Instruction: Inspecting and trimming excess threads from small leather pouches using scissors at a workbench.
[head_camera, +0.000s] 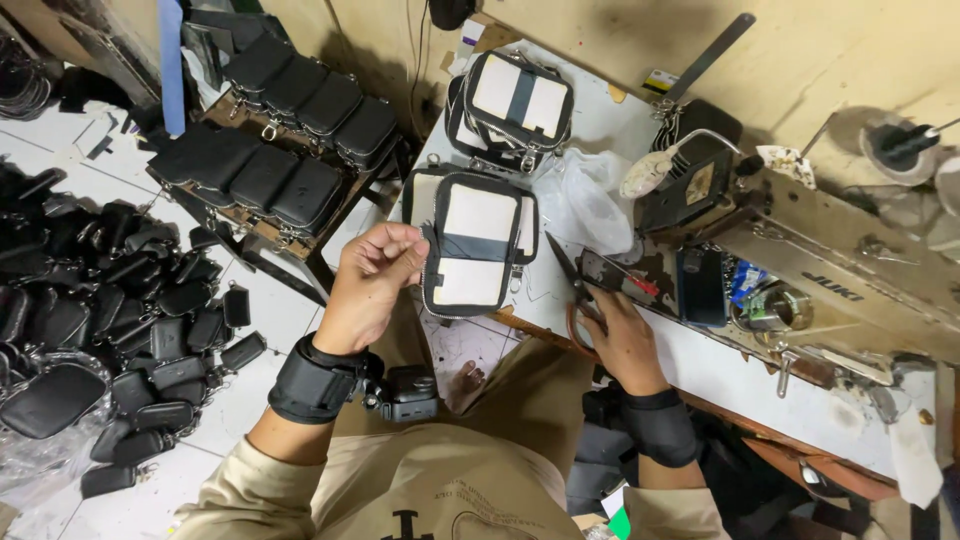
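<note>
At the near edge of a sewing table (700, 375), a person's left hand (372, 275) pinches the zippered left rim of a small black-and-cream pouch (472, 250), fingers closed tight on that edge so the pouch hangs partly over the table's corner and partly over open floor. The right hand (615, 335) rests on the tabletop just beside the pouch, curled around the handles of a pair of scissors (572, 285) whose dark blades point up and left toward the pouch's right side, near it but not touching. Both wrists carry black bands, and a small black camera (410, 392) is strapped under the left one. Behind the held pouch, a second pouch (515, 100) of the same kind sits farther up the table, its lower edge close to the first, with a crumpled clear plastic bag (585, 200) lying between them and the sewing machine (800, 260). A dark phone (702, 285) lies flat at the machine's base, just right of the scissors. To the left, across a narrow strip of white tiled floor (290, 310), a low rack (270, 150) holds two rows of finished black pouches, and a loose heap of black cases (120, 320) crowds the floor beyond it, leaving little free room on that side.
</note>
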